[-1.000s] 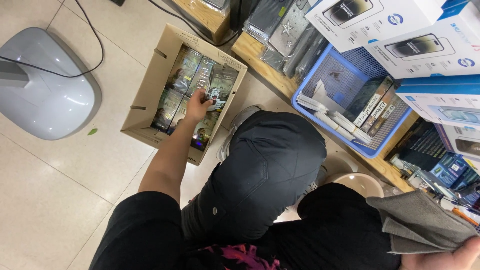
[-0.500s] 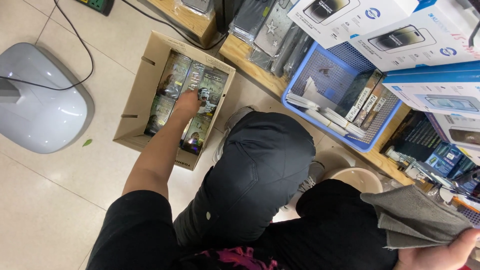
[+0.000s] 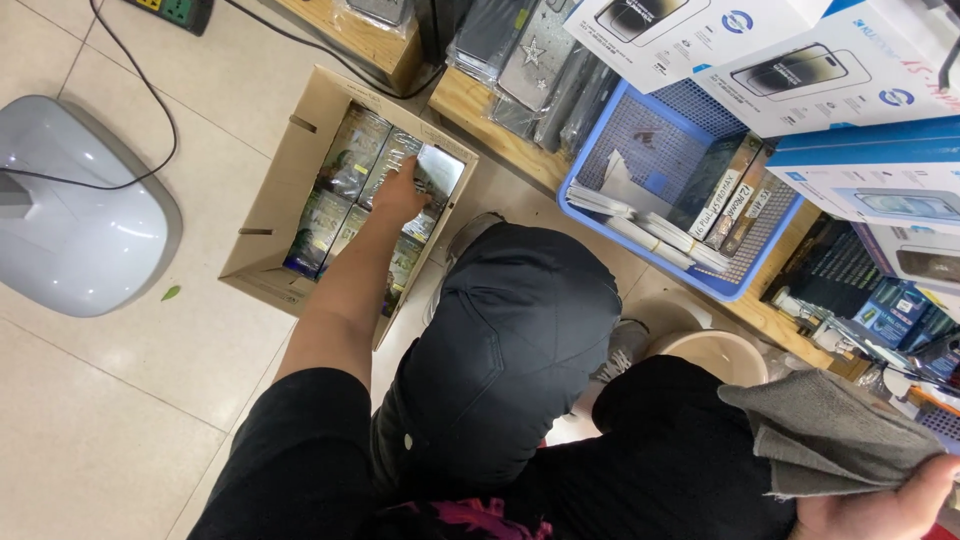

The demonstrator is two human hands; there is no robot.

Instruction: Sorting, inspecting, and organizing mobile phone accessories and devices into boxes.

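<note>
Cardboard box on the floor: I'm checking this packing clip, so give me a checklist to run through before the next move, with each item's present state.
1. Left hand reaches the glossy packets in the cardboard box: ok.
2. Firm grip on a packet: cannot tell, the fingers hide the contact.
3. Box flaps open, access clear: ok.
4. Right hand free: not ok, it holds a grey cloth.
5. Black cable clear of the box: ok.
6. Blue basket seated on the wooden shelf: ok.

Bright, even indoor light, soft shadows, glare on the shiny packets (image 3: 440, 170), slight edge distortion.
</note>
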